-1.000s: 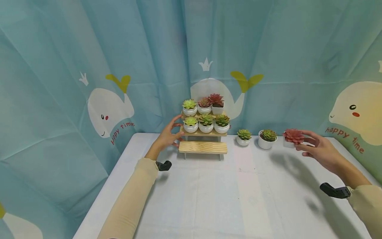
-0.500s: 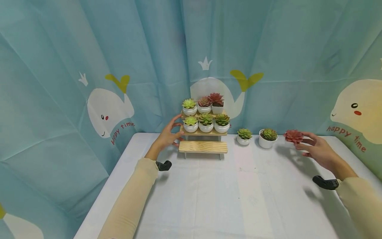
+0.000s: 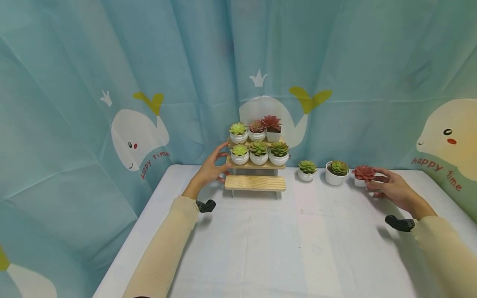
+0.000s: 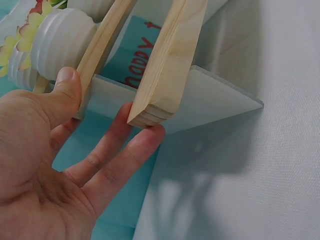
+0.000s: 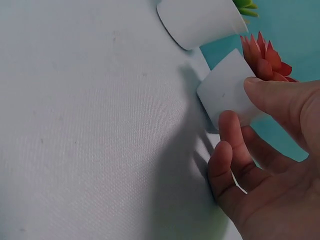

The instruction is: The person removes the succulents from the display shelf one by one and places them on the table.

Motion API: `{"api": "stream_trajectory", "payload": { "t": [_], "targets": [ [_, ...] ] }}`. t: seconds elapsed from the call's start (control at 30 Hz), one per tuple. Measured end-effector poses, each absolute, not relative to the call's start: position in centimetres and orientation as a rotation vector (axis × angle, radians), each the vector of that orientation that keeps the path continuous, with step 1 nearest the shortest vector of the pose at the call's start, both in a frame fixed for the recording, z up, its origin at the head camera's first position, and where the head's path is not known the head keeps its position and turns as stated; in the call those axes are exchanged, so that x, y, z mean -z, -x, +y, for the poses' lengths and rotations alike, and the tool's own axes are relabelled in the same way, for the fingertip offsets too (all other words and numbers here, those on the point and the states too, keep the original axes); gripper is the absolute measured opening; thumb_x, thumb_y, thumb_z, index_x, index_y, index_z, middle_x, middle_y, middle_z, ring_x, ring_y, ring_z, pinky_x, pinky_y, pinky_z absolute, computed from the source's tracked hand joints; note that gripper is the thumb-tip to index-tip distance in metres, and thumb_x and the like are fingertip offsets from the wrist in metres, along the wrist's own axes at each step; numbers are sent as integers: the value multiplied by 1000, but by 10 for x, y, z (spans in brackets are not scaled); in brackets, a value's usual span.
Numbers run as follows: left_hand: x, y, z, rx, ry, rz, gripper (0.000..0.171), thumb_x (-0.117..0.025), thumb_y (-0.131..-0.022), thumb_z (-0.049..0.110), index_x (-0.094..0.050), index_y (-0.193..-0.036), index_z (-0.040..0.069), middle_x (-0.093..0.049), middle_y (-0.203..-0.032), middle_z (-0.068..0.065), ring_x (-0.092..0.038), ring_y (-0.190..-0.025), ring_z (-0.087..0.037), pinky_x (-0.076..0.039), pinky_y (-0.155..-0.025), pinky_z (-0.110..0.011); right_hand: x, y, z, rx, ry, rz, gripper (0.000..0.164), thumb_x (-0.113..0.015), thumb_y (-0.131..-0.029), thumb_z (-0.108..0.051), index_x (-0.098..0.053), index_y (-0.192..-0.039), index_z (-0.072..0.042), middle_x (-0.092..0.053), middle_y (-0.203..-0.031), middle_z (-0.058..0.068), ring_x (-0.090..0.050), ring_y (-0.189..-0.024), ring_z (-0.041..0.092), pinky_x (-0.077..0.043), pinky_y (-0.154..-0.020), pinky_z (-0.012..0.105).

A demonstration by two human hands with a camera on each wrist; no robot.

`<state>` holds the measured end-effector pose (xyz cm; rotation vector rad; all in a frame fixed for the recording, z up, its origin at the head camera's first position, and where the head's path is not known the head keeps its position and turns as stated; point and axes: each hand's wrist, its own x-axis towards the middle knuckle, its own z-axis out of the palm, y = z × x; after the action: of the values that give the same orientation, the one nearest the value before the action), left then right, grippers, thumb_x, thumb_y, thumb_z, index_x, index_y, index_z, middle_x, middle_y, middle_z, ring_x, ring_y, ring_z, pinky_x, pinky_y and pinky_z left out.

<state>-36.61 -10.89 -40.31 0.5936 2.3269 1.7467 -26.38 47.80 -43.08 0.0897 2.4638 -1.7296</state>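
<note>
A wooden tiered plant stand [image 3: 255, 183] holds several small succulents in white pots on its upper two tiers; its lowest board is bare. At the stand's left side, my left hand [image 3: 209, 169] holds the end of the middle board [image 4: 98, 47] with thumb and fingers, and other fingertips touch the lowest board [image 4: 165, 70]. On the right, my right hand [image 3: 396, 191] pinches the white pot [image 5: 227, 90] of a red succulent [image 3: 364, 173] between thumb and fingers. The pot is tilted in the right wrist view, at or just over the tabletop.
Between the stand and the red succulent, a small green succulent [image 3: 307, 167] and a larger potted green succulent [image 3: 338, 169] stand along the back of the white table [image 3: 275, 240]. A blue whale-print curtain [image 3: 201, 82] hangs close behind.
My right hand has moved the red succulent slightly left and down, closer to the larger green succulent. My left hand stays at the stand. The head view has shifted slightly.
</note>
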Motion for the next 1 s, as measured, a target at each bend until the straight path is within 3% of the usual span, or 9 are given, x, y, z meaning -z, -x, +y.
{"api": "stream_trajectory", "payload": {
  "t": [0.17, 0.37, 0.47, 0.53, 0.6, 1.0],
  "targets": [
    [402, 367, -109, -1746, -598, 2325, 80, -67, -101, 19, -22, -163, 40, -37, -157, -16, -70, -97, -47, -56, -73, -71, 432, 266, 480, 1731, -94, 2461, 83, -68, -101, -15, -12, -159, 4, -57, -100, -29, -69, -90, 4, -59, -70, 31],
    [402, 367, -109, -1750, -599, 2331, 79, -67, -102, 19, -23, -163, 40, -38, -155, -15, -72, -94, -42, -57, -72, -70, 432, 269, 482, 1678, -113, 2475, 86, -65, -103, -13, -3, -160, 6, -58, -104, -19, -67, -89, 5, -59, -73, 29],
    [403, 367, -110, -1751, -594, 2333, 78, -68, -101, 20, -23, -163, 41, -38, -155, -14, -72, -94, -42, -56, -73, -70, 432, 270, 482, 1615, -121, 2515, 86, -63, -104, -14, -1, -160, 7, -58, -123, 9, -67, -89, 5, -59, -75, 30],
    [404, 368, -109, -1749, -591, 2336, 79, -68, -101, 20, -23, -163, 41, -38, -155, -15, -72, -94, -42, -56, -73, -70, 432, 270, 482, 1580, -126, 2532, 85, -62, -105, -14, 0, -160, 7, -47, -138, 28, -66, -89, 4, -59, -75, 30],
    [405, 368, -109, -1747, -585, 2340, 79, -68, -101, 20, -23, -163, 41, -38, -155, -14, -71, -94, -43, -57, -73, -70, 432, 270, 481, 1571, -129, 2531, 84, -60, -105, -13, 0, -160, 7, -30, -149, 39, -66, -90, 4, -60, -76, 30],
    [404, 366, -108, -1735, -617, 2355, 78, -67, -102, 20, -23, -163, 41, -38, -155, -17, -73, -90, -38, -58, -69, -66, 427, 269, 481, 1540, -130, 2518, 84, -58, -106, -10, 5, -160, 5, -19, -155, 44, -65, -90, 2, -59, -77, 29]
  ]
}}
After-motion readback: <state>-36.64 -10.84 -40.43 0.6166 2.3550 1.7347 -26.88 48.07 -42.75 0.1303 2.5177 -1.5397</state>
